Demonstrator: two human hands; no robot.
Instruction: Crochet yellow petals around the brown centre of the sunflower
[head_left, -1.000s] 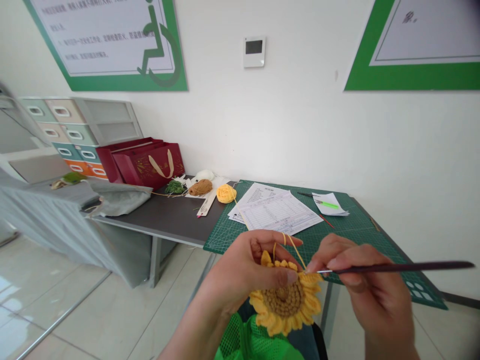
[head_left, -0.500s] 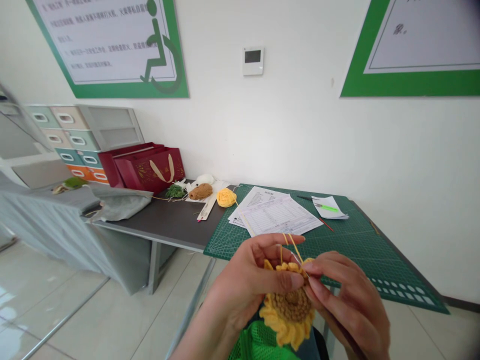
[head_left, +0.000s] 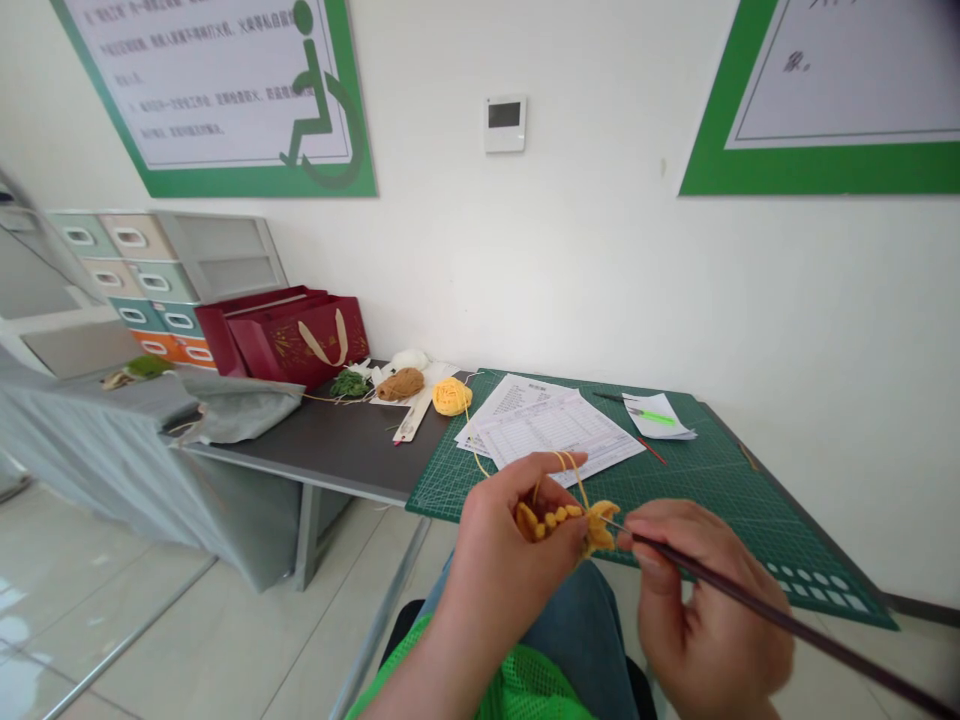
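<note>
My left hand (head_left: 506, 555) pinches a yellow crocheted flower (head_left: 600, 527), which is turned nearly edge-on, so its brown centre is hidden. Yellow yarn loops over the raised left index finger and runs down to the flower. In my right hand (head_left: 709, 600) is a crochet hook with a long dark handle (head_left: 787, 625) that slants to the lower right. The hook's thin metal tip meets the flower's right edge. A yellow yarn ball (head_left: 451, 396) rests at the mat's left edge, with a strand trailing from it toward my left hand.
Printed papers (head_left: 559, 430) lie on the green cutting mat (head_left: 720, 500). A green pen (head_left: 654, 415) sits on small white sheets. Brown yarn (head_left: 401, 384), a dark red bag (head_left: 300, 335) and stacked drawers (head_left: 169, 270) stand to the left. My legs are below.
The flower has turned from face-up to nearly edge-on. My right hand has moved a little right, and the hook's handle now points to the lower right. The yarn from the ball hangs slacker.
</note>
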